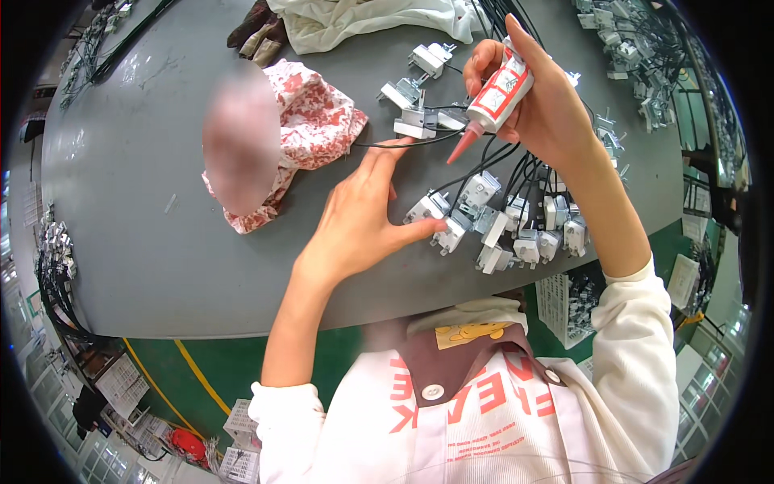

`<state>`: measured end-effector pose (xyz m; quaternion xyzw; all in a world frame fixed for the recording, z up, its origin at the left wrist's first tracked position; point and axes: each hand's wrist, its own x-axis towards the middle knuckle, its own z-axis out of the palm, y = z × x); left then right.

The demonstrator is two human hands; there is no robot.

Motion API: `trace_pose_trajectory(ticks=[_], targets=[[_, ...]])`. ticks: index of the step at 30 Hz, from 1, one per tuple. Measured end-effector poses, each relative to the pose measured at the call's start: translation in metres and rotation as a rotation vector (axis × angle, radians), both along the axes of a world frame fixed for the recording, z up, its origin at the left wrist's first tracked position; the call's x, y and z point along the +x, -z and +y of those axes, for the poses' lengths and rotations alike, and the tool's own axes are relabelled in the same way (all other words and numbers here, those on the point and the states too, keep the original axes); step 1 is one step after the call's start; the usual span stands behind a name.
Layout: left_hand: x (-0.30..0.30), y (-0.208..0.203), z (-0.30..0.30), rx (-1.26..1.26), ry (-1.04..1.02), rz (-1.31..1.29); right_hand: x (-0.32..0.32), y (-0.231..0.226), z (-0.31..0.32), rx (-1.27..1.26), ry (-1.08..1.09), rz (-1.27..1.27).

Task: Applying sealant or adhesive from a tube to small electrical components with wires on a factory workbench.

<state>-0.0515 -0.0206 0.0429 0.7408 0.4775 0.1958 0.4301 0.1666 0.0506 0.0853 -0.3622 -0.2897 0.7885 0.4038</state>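
Observation:
My right hand [552, 109] is closed around a red and white squeeze tube [501, 95]. Its pointed pink nozzle [466, 143] tilts down and to the left, above several black cables. My left hand [351, 214] rests on the table with fingers stretched and thumb spread. Its fingertips reach a white and metal block [415, 123] in the upper group of cabled parts, and a black cable crosses just over them. The thumb tip touches or overlaps a lower cluster of similar white blocks [451, 231] with metal brackets; which of the two, I cannot tell.
A red and white patterned cloth [318, 117] lies left of my hands, partly blurred. White fabric [367, 24] and a dark brown item [258, 32] sit at the far edge. More cabled parts pile up at the far right [629, 48] and the left table edge [56, 258].

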Motion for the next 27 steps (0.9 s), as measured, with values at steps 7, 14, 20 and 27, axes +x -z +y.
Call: trace_pose_trajectory(ticks=[7,14,20,27], targets=[[-0.003,0.005,-0.002,0.054,0.103,0.028,0.0,-0.001,0.002,-0.077,0.063,0.106],[-0.015,0.011,0.002,-0.535,-0.081,-0.616,0.001,0.003,0.002,-0.027,0.081,0.116],[-0.015,0.041,-0.002,-0.921,0.148,-1.393,0.0,0.003,0.001,-0.042,0.167,0.131],[-0.014,0.031,-0.004,-0.815,0.012,-1.217,0.001,0.008,0.005,-0.046,0.171,0.151]])
